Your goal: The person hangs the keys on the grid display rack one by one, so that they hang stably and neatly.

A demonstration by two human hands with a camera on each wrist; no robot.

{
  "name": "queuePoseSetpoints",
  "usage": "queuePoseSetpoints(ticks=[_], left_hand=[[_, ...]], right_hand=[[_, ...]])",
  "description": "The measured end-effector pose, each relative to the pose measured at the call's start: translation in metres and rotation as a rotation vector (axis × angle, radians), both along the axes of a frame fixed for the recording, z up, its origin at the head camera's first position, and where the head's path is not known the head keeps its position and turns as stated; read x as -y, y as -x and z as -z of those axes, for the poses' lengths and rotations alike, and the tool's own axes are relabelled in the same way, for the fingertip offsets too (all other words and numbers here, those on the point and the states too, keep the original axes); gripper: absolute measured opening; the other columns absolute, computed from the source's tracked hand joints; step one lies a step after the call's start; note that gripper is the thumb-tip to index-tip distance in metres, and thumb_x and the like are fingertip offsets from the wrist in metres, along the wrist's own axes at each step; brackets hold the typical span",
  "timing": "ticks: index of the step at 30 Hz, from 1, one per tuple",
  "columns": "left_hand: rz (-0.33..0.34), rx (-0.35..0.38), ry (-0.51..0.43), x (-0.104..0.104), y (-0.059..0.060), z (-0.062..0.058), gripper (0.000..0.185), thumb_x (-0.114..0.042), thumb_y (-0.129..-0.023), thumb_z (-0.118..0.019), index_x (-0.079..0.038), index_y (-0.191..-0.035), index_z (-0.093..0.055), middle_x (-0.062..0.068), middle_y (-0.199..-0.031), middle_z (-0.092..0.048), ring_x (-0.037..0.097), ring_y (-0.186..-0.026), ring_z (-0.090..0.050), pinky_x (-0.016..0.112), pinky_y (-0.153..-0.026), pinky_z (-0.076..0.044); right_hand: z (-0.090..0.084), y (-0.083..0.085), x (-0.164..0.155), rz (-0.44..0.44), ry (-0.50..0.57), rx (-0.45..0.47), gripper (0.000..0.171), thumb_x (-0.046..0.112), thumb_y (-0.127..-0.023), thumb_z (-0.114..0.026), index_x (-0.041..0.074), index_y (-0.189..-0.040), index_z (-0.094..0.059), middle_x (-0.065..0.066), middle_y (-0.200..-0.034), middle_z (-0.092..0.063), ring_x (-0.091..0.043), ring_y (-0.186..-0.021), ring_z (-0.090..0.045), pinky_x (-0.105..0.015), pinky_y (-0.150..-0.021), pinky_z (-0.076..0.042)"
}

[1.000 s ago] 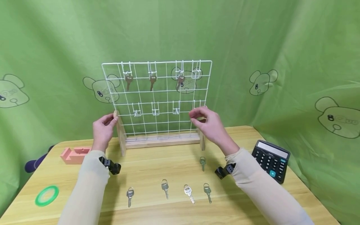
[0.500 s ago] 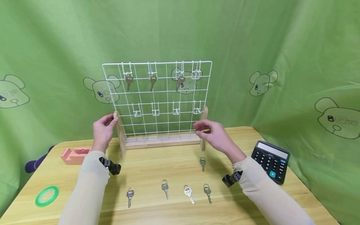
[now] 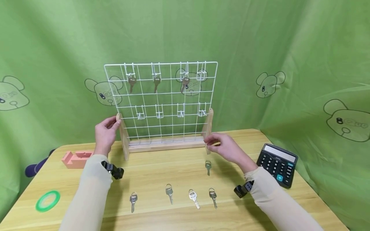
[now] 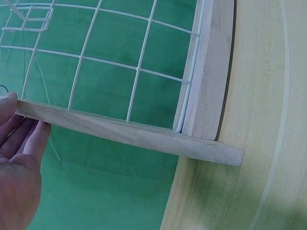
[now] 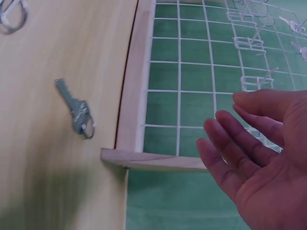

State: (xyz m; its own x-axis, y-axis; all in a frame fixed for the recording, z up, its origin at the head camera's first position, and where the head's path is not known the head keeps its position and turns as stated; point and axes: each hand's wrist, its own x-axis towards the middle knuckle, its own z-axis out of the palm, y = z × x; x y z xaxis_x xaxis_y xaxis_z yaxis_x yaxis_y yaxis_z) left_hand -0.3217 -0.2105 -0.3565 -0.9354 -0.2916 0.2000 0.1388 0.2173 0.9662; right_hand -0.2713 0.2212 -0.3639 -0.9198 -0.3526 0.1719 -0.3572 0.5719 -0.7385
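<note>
A white wire grid rack [image 3: 172,94] stands upright in a wooden base. My left hand [image 3: 105,134] pinches the top of its left wooden upright [image 3: 124,138]; in the left wrist view the thumb and fingers of that hand [image 4: 19,172] lie on either side of the wood. Beside the right wooden upright [image 3: 209,123], my right hand [image 3: 225,146] holds nothing, fingers loosely bent. Keys [image 3: 156,82] hang from three upper hooks, while the fourth upper hook [image 3: 201,75] and the lower hooks [image 3: 180,113] carry none. Nearest my right hand, a key [image 5: 79,112] lies on the table.
Several more keys [image 3: 169,192] lie in a row toward the front of the wooden table [image 3: 156,219]. A black calculator [image 3: 277,163] is at the right, a pink tape dispenser [image 3: 75,160] and a green tape roll [image 3: 47,201] at the left. Green curtains [image 3: 237,38] surround the table.
My right hand has moved down and slightly right, from before the lower right hook to the lower part of the right upright. My left hand has kept its grip on the left upright.
</note>
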Motion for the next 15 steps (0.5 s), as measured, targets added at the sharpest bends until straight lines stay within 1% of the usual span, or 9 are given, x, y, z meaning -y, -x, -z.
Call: queuePoseSetpoints(ticks=[2, 7, 10, 15], left_hand=[[-0.001, 0.002, 0.001, 0.000, 0.000, 0.000, 0.044, -0.022, -0.097, -0.064, -0.005, -0.137, -0.055, 0.015, -0.135, -0.057, 0.024, -0.120, -0.056, 0.028, -0.102, -0.047], [0.002, 0.002, -0.009, -0.001, 0.000, -0.001, 0.044, -0.020, -0.097, -0.064, -0.004, -0.137, -0.055, 0.015, -0.135, -0.057, 0.023, -0.120, -0.055, 0.027, -0.102, -0.047], [0.002, 0.002, -0.013, -0.001, 0.000, -0.001, 0.043, -0.019, -0.097, -0.064, -0.004, -0.137, -0.055, 0.015, -0.136, -0.057, 0.023, -0.120, -0.055, 0.027, -0.102, -0.047], [-0.001, 0.000, -0.015, -0.001, -0.001, 0.000, 0.043, -0.019, -0.097, -0.064, -0.004, -0.137, -0.055, 0.016, -0.136, -0.056, 0.024, -0.120, -0.055, 0.028, -0.102, -0.047]], right_hand=[[0.006, 0.001, -0.002, -0.007, -0.022, 0.003, 0.027, 0.001, -0.089, -0.067, -0.002, -0.116, -0.065, -0.017, -0.109, -0.066, -0.029, -0.100, -0.063, -0.042, -0.090, -0.055], [0.020, 0.004, -0.008, -0.002, -0.088, 0.007, 0.024, 0.002, -0.089, -0.068, -0.003, -0.112, -0.067, -0.018, -0.107, -0.068, -0.029, -0.100, -0.063, -0.046, -0.092, -0.053], [0.026, 0.005, -0.011, 0.002, -0.099, 0.027, 0.025, 0.003, -0.089, -0.067, -0.004, -0.113, -0.067, -0.017, -0.106, -0.068, -0.029, -0.100, -0.062, -0.050, -0.095, -0.050], [0.034, 0.005, -0.014, -0.012, -0.105, 0.063, 0.028, 0.002, -0.089, -0.067, -0.006, -0.116, -0.065, -0.017, -0.107, -0.067, -0.028, -0.100, -0.062, -0.052, -0.097, -0.049]])
